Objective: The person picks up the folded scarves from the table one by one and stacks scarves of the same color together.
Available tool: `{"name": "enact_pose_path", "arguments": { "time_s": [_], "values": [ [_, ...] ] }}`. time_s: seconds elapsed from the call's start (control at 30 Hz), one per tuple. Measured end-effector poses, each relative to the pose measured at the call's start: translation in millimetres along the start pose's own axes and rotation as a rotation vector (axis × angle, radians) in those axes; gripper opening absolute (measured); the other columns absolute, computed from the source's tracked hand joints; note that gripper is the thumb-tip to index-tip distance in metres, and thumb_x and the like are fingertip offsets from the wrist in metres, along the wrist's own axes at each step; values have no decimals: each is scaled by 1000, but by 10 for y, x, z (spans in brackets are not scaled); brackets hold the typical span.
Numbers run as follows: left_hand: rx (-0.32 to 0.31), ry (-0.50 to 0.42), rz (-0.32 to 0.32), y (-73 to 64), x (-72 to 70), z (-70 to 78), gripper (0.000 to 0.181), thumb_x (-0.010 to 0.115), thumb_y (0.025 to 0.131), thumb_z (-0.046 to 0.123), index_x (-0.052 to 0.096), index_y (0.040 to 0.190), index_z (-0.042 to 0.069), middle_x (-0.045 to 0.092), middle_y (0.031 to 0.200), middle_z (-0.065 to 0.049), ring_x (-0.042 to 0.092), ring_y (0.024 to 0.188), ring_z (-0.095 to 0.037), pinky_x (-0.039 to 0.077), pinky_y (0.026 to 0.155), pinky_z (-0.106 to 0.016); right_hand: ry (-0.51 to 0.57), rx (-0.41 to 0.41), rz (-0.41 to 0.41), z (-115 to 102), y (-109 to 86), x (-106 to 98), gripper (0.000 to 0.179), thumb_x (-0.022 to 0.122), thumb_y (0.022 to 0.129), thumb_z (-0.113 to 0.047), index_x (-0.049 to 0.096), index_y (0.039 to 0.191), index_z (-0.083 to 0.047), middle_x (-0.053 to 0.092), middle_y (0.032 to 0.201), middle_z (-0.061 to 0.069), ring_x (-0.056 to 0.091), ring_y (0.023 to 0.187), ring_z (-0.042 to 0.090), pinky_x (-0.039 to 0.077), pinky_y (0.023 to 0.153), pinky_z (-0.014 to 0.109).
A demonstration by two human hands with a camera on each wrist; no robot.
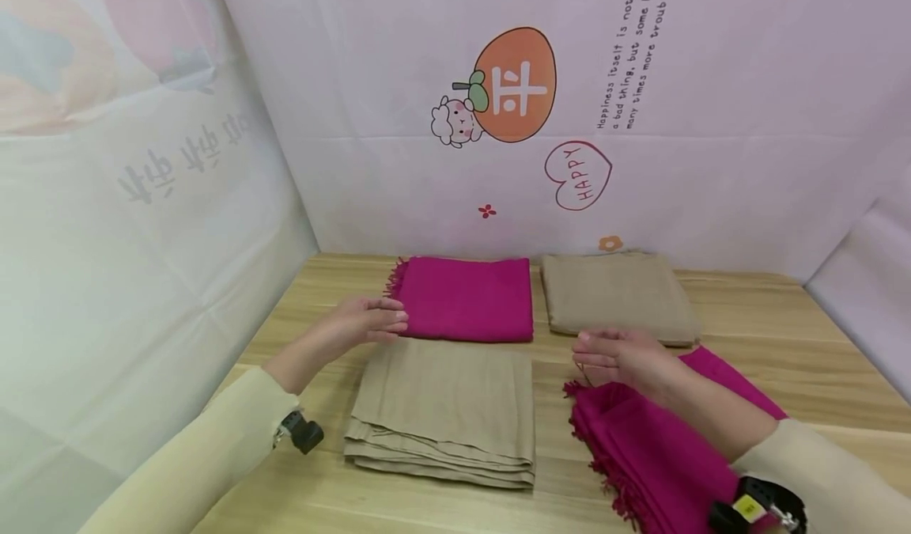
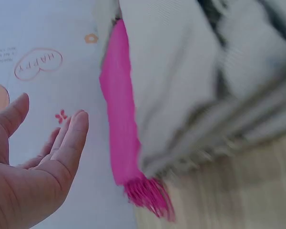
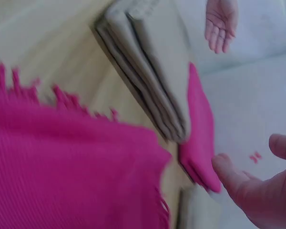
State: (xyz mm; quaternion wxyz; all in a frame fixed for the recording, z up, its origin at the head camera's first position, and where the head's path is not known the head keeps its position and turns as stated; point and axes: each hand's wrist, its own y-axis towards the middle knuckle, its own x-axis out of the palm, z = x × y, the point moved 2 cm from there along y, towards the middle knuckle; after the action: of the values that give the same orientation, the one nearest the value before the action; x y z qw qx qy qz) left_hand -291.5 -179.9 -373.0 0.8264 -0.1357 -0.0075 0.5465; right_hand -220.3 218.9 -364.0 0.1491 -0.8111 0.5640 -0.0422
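My left hand (image 1: 364, 322) hovers with fingers extended at the left side of a folded magenta fringed cloth (image 1: 466, 299), above the back edge of a folded beige cloth (image 1: 455, 407). In the left wrist view the left hand (image 2: 38, 167) has thumb and fingers spread and holds nothing. My right hand (image 1: 629, 360) is held over a second magenta cloth (image 1: 640, 447), whose fringe runs along its left edge and which the forearm partly hides. The right wrist view shows the right hand (image 3: 257, 186) with its fingers apart from any cloth.
Another folded beige cloth (image 1: 619, 297) lies at the back right, beside the back magenta one. All rest on a wooden table (image 1: 769, 320). White printed sheets (image 1: 398, 123) stand behind and at both sides. A black device (image 1: 302, 433) is strapped to each wrist.
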Motion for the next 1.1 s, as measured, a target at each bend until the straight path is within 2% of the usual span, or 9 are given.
{"name": "enact_pose_path", "arguments": {
  "time_s": [0.17,0.23,0.33,0.47,0.6,0.7,0.8,0.93,1.1],
  "values": [
    [31,33,17,125,212,183,53,65,95,17,44,138,-6,50,135,-27,51,123,-39,46,97,-41,-49,-29,11,-48,-24,-270,71,47,104,-30,15,143,19,41,140,34,51,123,34,44,99,40],
    [40,60,38,189,314,238,53,67,94,20,47,137,-3,54,133,-23,52,122,-38,44,99,-44,-80,-52,37,-46,-29,-381,71,47,104,-31,15,144,19,37,142,36,51,123,33,44,99,40],
    [62,98,73,322,488,299,55,70,92,22,49,137,-1,58,129,-16,55,120,-35,44,100,-46,-127,-81,90,-55,-49,-520,71,47,104,-32,16,145,17,31,145,37,44,129,38,45,98,37],
    [107,234,112,511,754,392,59,73,89,30,52,137,3,57,130,-11,54,121,-28,46,99,-43,-259,-100,161,-85,-79,-692,72,47,104,-36,18,147,14,29,145,37,36,131,45,48,96,34],
    [149,363,122,684,1004,482,62,73,89,34,50,139,6,53,137,-9,47,128,-27,45,99,-40,-424,-105,233,-92,-65,-859,75,45,103,-41,20,146,14,32,143,37,37,129,49,45,98,45],
    [163,401,112,823,1178,508,63,72,89,34,48,141,7,50,140,-10,45,130,-29,45,99,-40,-520,-86,274,-74,-50,-987,78,44,102,-44,20,146,15,31,143,39,35,128,53,39,99,57],
    [164,445,109,956,1333,504,65,72,88,35,48,141,7,51,140,-11,46,129,-28,45,98,-38,-595,-70,308,-56,-33,-1114,79,44,102,-46,20,146,16,29,142,41,31,127,56,36,98,63],
    [164,501,105,1116,1522,486,67,72,89,36,46,142,6,50,140,-12,47,128,-27,44,100,-37,-664,-67,355,-39,8,-1272,79,45,101,-46,23,144,17,30,140,42,31,126,57,36,96,64],
    [169,521,100,1298,1722,472,67,71,89,36,45,141,2,50,139,-14,47,127,-26,44,100,-37,-712,-55,390,2,80,-1436,79,46,101,-44,24,141,20,29,139,45,30,126,58,36,95,64]
  ]
}}
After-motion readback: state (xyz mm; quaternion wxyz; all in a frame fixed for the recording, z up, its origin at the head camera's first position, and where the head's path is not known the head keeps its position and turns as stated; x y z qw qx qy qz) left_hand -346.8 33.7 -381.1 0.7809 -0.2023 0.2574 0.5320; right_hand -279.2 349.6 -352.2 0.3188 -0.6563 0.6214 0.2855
